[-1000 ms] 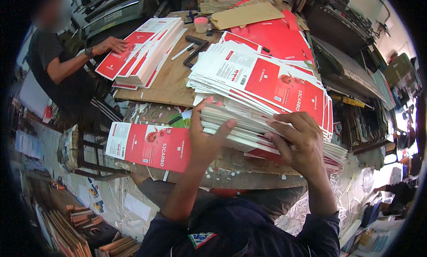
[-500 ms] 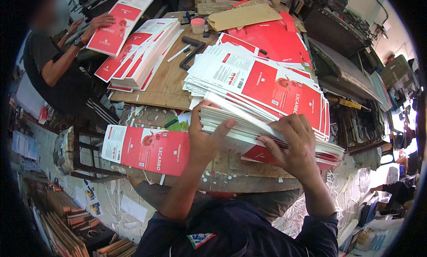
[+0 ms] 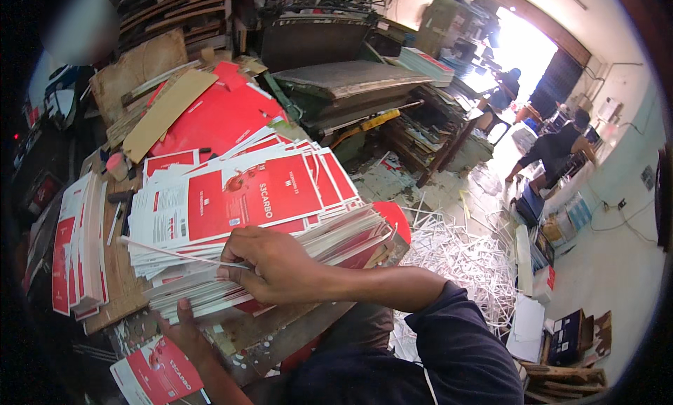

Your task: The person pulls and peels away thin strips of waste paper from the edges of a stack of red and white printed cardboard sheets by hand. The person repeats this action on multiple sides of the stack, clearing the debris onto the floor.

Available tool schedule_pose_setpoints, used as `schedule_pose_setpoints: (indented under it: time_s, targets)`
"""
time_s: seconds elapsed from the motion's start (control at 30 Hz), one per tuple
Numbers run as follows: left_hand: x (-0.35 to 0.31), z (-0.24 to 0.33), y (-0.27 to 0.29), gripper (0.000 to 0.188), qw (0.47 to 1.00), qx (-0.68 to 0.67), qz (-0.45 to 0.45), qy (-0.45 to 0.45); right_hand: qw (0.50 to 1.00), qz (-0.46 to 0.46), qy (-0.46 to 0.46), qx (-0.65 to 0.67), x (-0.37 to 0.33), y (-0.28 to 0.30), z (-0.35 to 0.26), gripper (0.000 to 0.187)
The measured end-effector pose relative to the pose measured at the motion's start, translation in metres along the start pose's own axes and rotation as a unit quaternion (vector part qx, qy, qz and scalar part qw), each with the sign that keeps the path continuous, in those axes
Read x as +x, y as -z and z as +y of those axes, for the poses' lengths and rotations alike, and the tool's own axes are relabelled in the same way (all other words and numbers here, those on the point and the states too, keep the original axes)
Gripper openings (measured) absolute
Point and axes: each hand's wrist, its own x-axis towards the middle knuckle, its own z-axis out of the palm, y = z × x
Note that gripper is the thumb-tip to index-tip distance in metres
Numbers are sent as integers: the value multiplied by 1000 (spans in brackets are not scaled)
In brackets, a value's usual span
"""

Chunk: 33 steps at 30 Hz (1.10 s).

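Note:
My right hand (image 3: 270, 266) pinches a thin white paper strip (image 3: 175, 253) that sticks out to the left over the near side of a thick stack of printed sheets (image 3: 189, 301). At that stack's near left corner is my left hand (image 3: 188, 335), its thumb and a finger apart against the sheet edges; its other fingers are partly hidden. Just behind lies a fanned pile of red and white printed sheets (image 3: 249, 191). One more printed sheet (image 3: 155, 370) lies at the lower left, below my left hand.
A second stack (image 3: 76, 244) stands on the table's left, near a dark tool handle (image 3: 121, 196) and a pink-lidded jar (image 3: 116, 167). Brown card (image 3: 168, 114) lies at the back. White paper strips (image 3: 459, 265) heap on the floor, right. Another person (image 3: 557, 149) is farther right.
The view has swung to the right, showing more floor and doorway. My right hand has drawn the strip up from the stack's edge. My left hand sits lower at the corner.

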Motion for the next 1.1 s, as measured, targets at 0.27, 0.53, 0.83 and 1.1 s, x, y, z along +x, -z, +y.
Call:
schedule_pose_setpoints:
  time_s: [0.27, 0.53, 0.83, 1.1]
  targets:
    - [7, -6, 5, 67, 998, -45, -10, 49, 972, -62, -103, 200, 26, 20, -3, 28]
    - [-3, 12, 0, 48, 998, -10, -39, -37, 982, 153, -16, -110, 55, 95, -31, 13]
    - [-6, 11, -2, 65, 999, -44, -7, 30, 801, 414, -192, -388, -94, 313, 48, 51]
    - [5, -5, 5, 83, 999, -28, 19, -9, 619, 622, -413, -244, -347, 362, 114, 46]
